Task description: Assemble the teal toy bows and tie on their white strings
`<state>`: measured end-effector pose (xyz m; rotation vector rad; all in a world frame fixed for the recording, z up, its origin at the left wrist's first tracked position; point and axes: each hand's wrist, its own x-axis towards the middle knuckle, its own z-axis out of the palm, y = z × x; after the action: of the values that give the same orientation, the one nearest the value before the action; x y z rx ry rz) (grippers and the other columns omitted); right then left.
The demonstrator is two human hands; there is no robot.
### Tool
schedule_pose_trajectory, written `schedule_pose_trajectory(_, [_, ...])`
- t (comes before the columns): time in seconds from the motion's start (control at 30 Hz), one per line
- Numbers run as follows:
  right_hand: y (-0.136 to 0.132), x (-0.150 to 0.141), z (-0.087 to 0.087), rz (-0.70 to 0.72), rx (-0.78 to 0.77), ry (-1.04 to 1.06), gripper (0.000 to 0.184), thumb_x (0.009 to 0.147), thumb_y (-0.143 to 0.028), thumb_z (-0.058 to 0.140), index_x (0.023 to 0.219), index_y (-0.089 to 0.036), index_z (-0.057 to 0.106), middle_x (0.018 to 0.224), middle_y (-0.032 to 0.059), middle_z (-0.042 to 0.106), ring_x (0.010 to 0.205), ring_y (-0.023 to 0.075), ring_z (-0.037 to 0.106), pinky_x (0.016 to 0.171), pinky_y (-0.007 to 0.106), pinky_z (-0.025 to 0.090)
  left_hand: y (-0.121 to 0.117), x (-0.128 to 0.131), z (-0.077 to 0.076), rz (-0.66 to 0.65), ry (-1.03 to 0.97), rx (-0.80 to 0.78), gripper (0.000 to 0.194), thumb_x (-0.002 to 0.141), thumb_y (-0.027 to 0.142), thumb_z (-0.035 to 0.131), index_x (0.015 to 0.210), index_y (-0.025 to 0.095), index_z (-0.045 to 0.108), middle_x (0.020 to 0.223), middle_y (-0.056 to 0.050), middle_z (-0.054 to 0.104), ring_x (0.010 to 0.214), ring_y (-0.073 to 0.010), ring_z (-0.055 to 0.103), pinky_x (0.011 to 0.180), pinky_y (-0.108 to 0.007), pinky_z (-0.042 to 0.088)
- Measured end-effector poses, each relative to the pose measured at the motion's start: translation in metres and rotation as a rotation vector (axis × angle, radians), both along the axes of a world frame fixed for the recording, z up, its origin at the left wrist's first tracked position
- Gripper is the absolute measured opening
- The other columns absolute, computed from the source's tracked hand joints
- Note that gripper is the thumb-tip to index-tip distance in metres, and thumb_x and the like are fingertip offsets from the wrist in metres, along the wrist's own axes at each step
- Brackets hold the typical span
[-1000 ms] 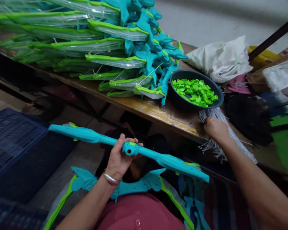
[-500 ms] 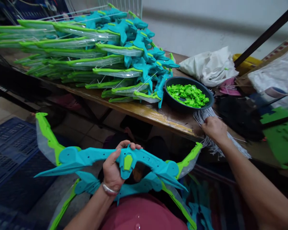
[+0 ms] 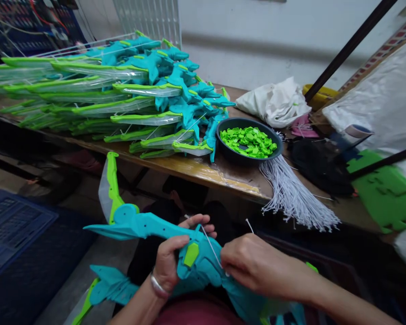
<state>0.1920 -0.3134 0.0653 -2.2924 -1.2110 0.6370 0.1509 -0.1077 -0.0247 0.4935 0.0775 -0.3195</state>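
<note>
L hand (image 3: 167, 262) grips the teal bow (image 3: 152, 225) nr its middle, thumb in front, fingers round the far side. R hand (image 3: 253, 259), fingers clenched on a white cord (image 3: 210, 243) that runs to the bow's middle. Bow's held on the near side of the bench (image 3: 189, 168), tilted, L end higher; a 2nd bow (image 3: 110, 284) lies below it. On bench: bow pile (image 3: 155, 92) at L, dark bowl (image 3: 222, 149) w/ green pcs (image 3: 248, 141) just R of it, cord bundle (image 3: 294, 194) nearer & R, white bag (image 3: 274, 101) on the far side.
</note>
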Motion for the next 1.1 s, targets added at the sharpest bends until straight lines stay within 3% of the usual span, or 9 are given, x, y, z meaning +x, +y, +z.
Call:
schedule_pose_trajectory(0.07, [-0.006, 0.013, -0.002, -0.028, 0.127, 0.167, 0.025, 0.097, -0.032, 0.064, 0.076, -0.018, 0.066, 0.083, 0.0024, 0.066, 0.078, 0.0157, 0.061, 0.072, 0.026, 0.044, 0.006, -0.001, 0.004, -0.001, -0.063, 0.025, 0.041, 0.076, 0.025, 0.060, 0.113, 0.016, 0.074, 0.102, -0.011, 0.073, 0.102, -0.0301, 0.069, 0.105, -0.052, 0.048])
schedule_pose_trajectory(0.17, [-0.003, 0.032, -0.015, -0.259, 0.320, 0.410, 0.037, 0.097, -0.051, 0.060, 0.086, -0.018, 0.072, 0.087, 0.0030, 0.069, 0.081, 0.0165, 0.063, 0.074, 0.027, 0.049, 0.007, -0.005, 0.009, -0.065, -0.191, 0.041, 0.035, 0.068, 0.026, 0.064, 0.100, 0.014, 0.075, 0.095, -0.008, 0.067, 0.083, -0.0234, 0.066, 0.107, -0.054, 0.045])
schedule_pose_trajectory(0.4, [0.065, 0.029, -0.042, -0.638, 0.728, 1.045, 0.042, 0.079, -0.054, 0.080, 0.095, -0.015, 0.075, 0.079, 0.0039, 0.073, 0.067, 0.0127, 0.063, 0.066, 0.023, 0.051, -0.022, -0.022, 0.004, -0.225, -0.244, 0.016, 0.041, 0.064, 0.026, 0.064, 0.101, 0.014, 0.076, 0.094, -0.011, 0.068, 0.082, -0.0266, 0.069, 0.101, -0.056, 0.047])
schedule_pose_trajectory(0.5, [0.076, 0.050, -0.031, -0.757, 1.018, 1.004, 0.042, 0.071, -0.048, 0.088, 0.090, -0.013, 0.075, 0.068, 0.0014, 0.066, 0.060, 0.0113, 0.060, 0.060, 0.023, 0.050, -0.025, -0.031, -0.002, -0.171, -0.277, 0.025, 0.038, 0.067, 0.027, 0.066, 0.101, 0.013, 0.077, 0.095, -0.010, 0.066, 0.082, -0.0266, 0.070, 0.100, -0.055, 0.047])
schedule_pose_trajectory(0.63, [0.065, 0.092, -0.014, -0.840, 1.197, 0.922, 0.048, 0.060, -0.046, 0.095, 0.091, -0.015, 0.074, 0.071, -0.0032, 0.058, 0.058, 0.0075, 0.052, 0.049, 0.019, 0.042, -0.021, -0.035, -0.016, -0.155, -0.327, 0.051, 0.033, 0.076, 0.030, 0.068, 0.104, 0.017, 0.078, 0.096, -0.009, 0.066, 0.078, -0.0264, 0.072, 0.099, -0.057, 0.047])
schedule_pose_trajectory(0.83, [0.052, 0.115, 0.000, -0.893, 1.273, 0.784, 0.048, 0.055, -0.037, 0.096, 0.089, -0.014, 0.072, 0.065, -0.0054, 0.048, 0.056, 0.0071, 0.043, 0.044, 0.018, 0.032, -0.018, -0.036, -0.026, -0.170, -0.265, 0.016, 0.027, 0.080, 0.031, 0.068, 0.101, 0.021, 0.080, 0.096, -0.007, 0.069, 0.076, -0.0238, 0.072, 0.101, -0.054, 0.048])
schedule_pose_trajectory(0.97, [0.039, 0.107, 0.019, -0.909, 1.272, 0.700, 0.041, 0.056, -0.033, 0.095, 0.085, -0.016, 0.072, 0.066, -0.0050, 0.049, 0.054, 0.0058, 0.039, 0.042, 0.018, 0.023, -0.005, -0.039, -0.015, -0.062, -0.092, 0.034, 0.041, 0.072, 0.030, 0.067, 0.110, 0.020, 0.077, 0.131, -0.014, 0.067, 0.113, -0.0391, 0.066, 0.102, -0.058, 0.049])
schedule_pose_trajectory(1.03, [0.025, 0.097, 0.034, -0.927, 1.262, 0.503, 0.029, 0.066, -0.033, 0.090, 0.085, -0.018, 0.073, 0.069, -0.0034, 0.053, 0.055, 0.0068, 0.041, 0.044, 0.019, 0.025, 0.010, -0.037, -0.007, 0.065, -0.003, 0.067, 0.042, 0.071, 0.028, 0.066, 0.111, 0.022, 0.076, 0.147, -0.012, 0.058, 0.131, -0.0444, 0.054, 0.106, -0.062, 0.047])
schedule_pose_trajectory(1.1, [0.004, 0.083, 0.052, -0.959, 1.188, 0.036, 0.015, 0.082, -0.033, 0.080, 0.091, -0.022, 0.076, 0.074, -0.0012, 0.057, 0.061, 0.0096, 0.047, 0.049, 0.022, 0.034, 0.031, -0.034, 0.004, 0.256, 0.030, 0.129, 0.038, 0.073, 0.027, 0.064, 0.110, 0.022, 0.076, 0.151, -0.011, 0.055, 0.138, -0.0452, 0.047, 0.109, -0.067, 0.043])
